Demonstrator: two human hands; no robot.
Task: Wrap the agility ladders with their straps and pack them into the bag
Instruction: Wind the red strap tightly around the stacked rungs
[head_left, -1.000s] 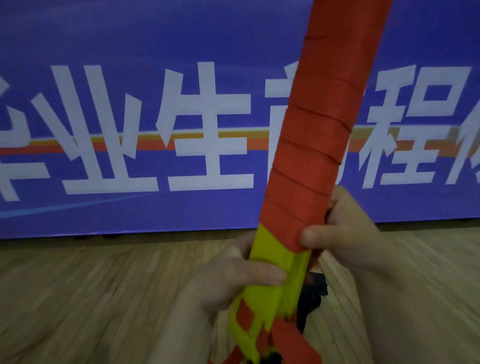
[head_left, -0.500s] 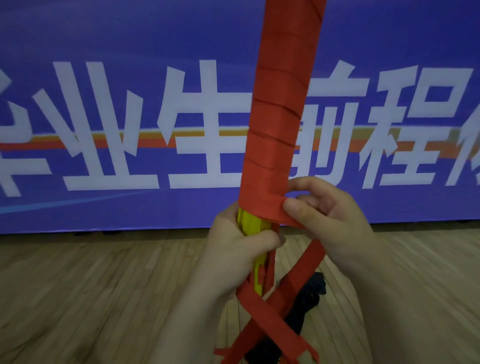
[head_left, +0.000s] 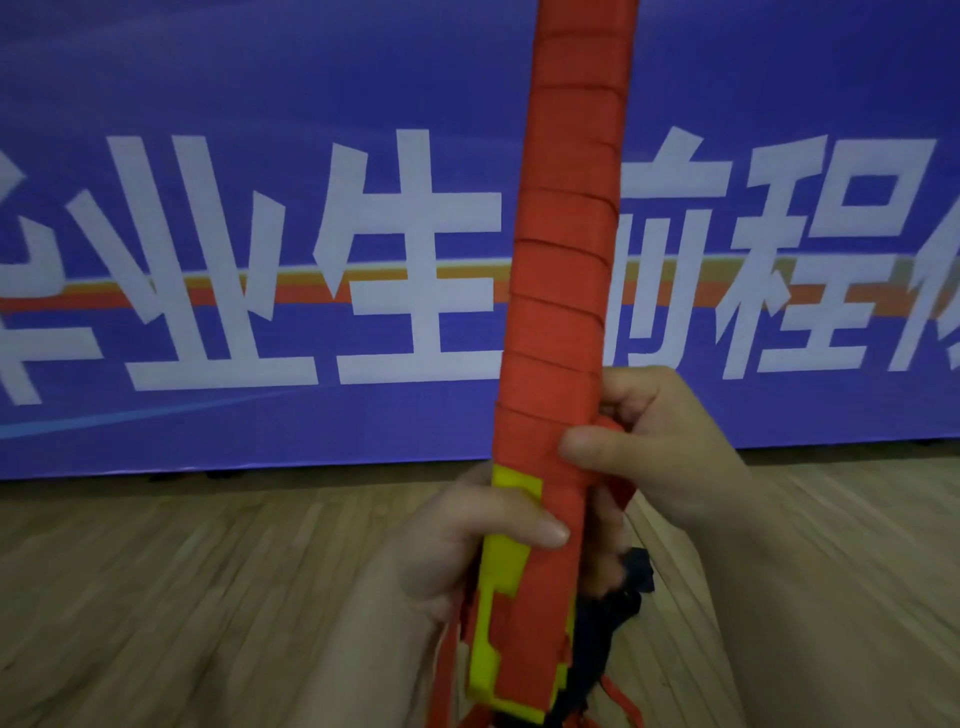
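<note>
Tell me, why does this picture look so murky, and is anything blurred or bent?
Head view: dim, flat light, no glare or hard shadows; the wooden floor smears into streaks, likely motion blur; the banner lettering is soft and looks slightly bowed toward the edges; the ladder bundle and the left hand and right hand gripping it are soft too.

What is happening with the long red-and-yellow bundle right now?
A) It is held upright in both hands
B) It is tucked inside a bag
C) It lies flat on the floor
A: the ladder bundle stands upright, the left hand gripping its yellow lower part and the right hand gripping the red-wrapped part just above.
</note>
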